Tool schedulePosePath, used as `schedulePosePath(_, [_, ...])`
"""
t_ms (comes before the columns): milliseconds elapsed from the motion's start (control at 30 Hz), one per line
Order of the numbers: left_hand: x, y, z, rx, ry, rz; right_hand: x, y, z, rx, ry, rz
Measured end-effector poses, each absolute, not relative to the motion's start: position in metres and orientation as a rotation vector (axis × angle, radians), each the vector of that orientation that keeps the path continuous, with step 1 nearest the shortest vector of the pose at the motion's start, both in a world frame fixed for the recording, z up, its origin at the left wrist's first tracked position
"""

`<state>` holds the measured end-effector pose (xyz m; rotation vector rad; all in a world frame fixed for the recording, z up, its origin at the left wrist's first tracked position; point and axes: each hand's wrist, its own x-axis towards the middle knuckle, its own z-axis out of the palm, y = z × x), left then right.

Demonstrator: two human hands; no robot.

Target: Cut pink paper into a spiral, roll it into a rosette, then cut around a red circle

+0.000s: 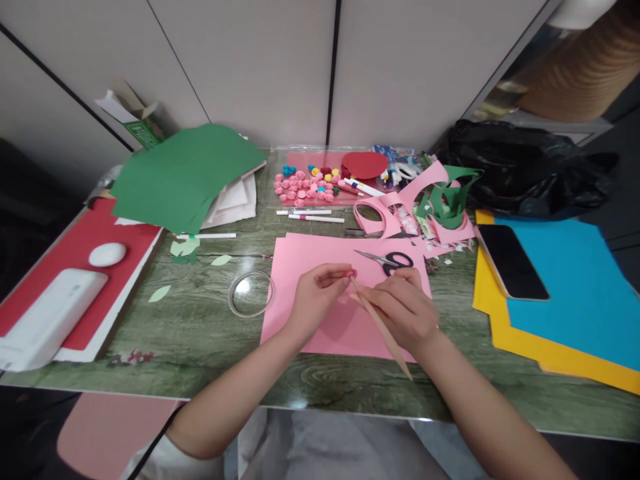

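My left hand (315,293) hovers over a pink paper sheet (300,267) and pinches a small rolled pink paper piece (351,272) at its fingertips. My right hand (403,308) is closed round a thin wooden stick (383,327), whose tip meets the rolled piece. The stick slants down toward the table's front edge. Black-handled scissors (390,260) lie on the pink sheet just behind my right hand. A clear tape ring (251,293) lies left of the sheet.
Green paper (185,173) lies back left, a red board (75,247) with white objects far left. Several small paper rolls (305,187), markers (313,215) and pink and green scraps (425,207) sit behind. A phone (510,260) rests on blue (575,287) and yellow sheets at right.
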<state>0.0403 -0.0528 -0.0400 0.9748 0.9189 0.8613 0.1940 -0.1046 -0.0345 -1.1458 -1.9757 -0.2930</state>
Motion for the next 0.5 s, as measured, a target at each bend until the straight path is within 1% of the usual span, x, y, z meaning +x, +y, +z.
schedulePosePath(267, [0.0420, -0.0544, -0.0426, 0.996, 0.902, 0.848, 0.1960, -0.1028, -0.0368, -1.159, -1.926, -0.317])
schedulePosePath(500, [0.0388, -0.0467, -0.0441, 0.984, 0.868, 0.900, 0.2005, -0.1009, -0.0330, -1.090, -2.026, -0.218])
